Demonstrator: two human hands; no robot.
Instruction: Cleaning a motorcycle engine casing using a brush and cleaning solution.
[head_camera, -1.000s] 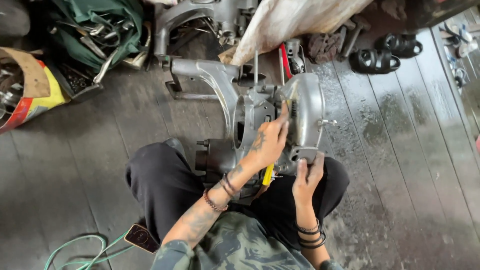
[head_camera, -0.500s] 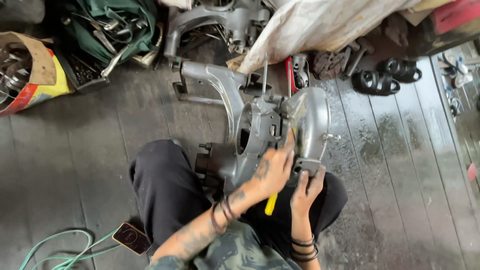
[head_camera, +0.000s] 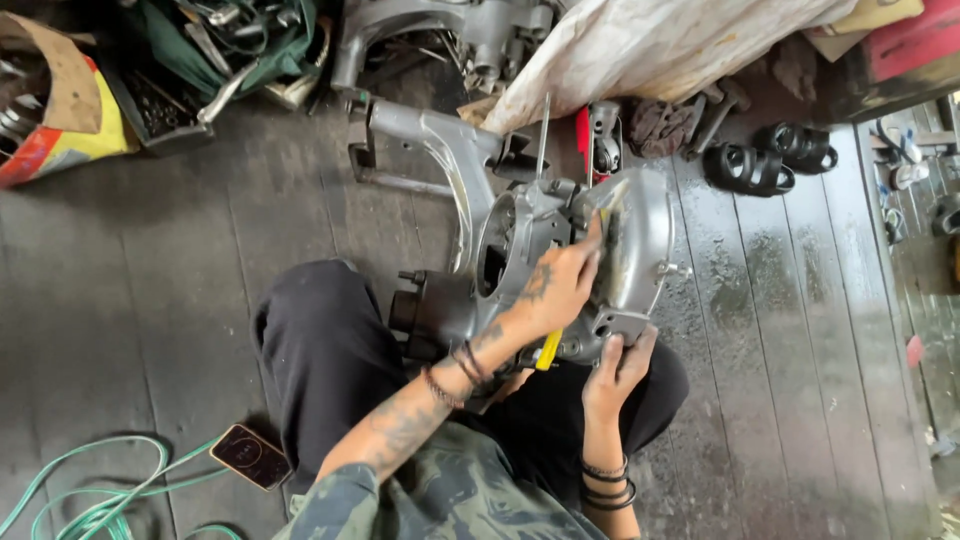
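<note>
A grey metal engine casing (head_camera: 520, 235) lies on the floor between my legs, with a rounded silver side cover (head_camera: 645, 240) on its right. My left hand (head_camera: 560, 285) reaches across onto the seam between casing and cover. Its fingers are closed round a yellow-handled tool (head_camera: 548, 350) whose handle sticks out under the wrist. The tool's tip is hidden by my fingers. My right hand (head_camera: 615, 370) grips the lower edge of the cover at a small bracket (head_camera: 622, 325).
A phone (head_camera: 250, 456) and a green hose (head_camera: 95, 500) lie on the plank floor at lower left. A green bag of tools (head_camera: 215, 40) and a cardboard box (head_camera: 55, 110) sit at the back left. A white sack (head_camera: 650, 45), black sandals (head_camera: 765, 160) and another casing (head_camera: 470, 30) lie behind.
My left hand and the yellow-handled tool dropped lower on the casing, then slid back up the seam. My right hand stays on the cover's lower edge. The view has shifted slightly.
</note>
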